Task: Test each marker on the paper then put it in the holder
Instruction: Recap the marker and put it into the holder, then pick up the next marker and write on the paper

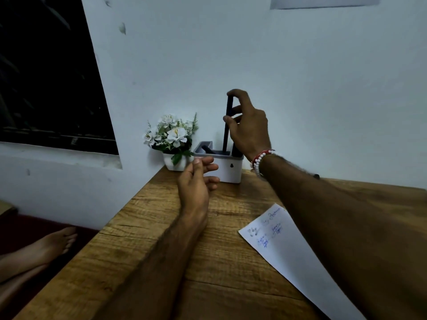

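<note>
Two grips are up near the holder. The right grip [248, 128] pinches a dark marker [225, 139], with the thumb on one side, fingertips on the other, and one finger on its top end. The marker stands almost straight up, and its low end is down inside a slot of the white holder [233, 174], which sits at the back of the counter [161, 227] by the wall. The left grip [196, 183] hangs just in front of the holder with its fingers loosely bent and nothing in them. I think the step now is dropping this marker in. To do it well, keep the marker straight, let it slide down to the bottom, then let go softly so it does not tip. The left grip could hold the holder steady. Another dark marker [206, 149] leans in the slot to the left. A pot of white flowers [172, 139] sits just beside the holder. The paper [284, 248] with blue scribbles lies nearer on the counter, well apart from the holder.
</note>
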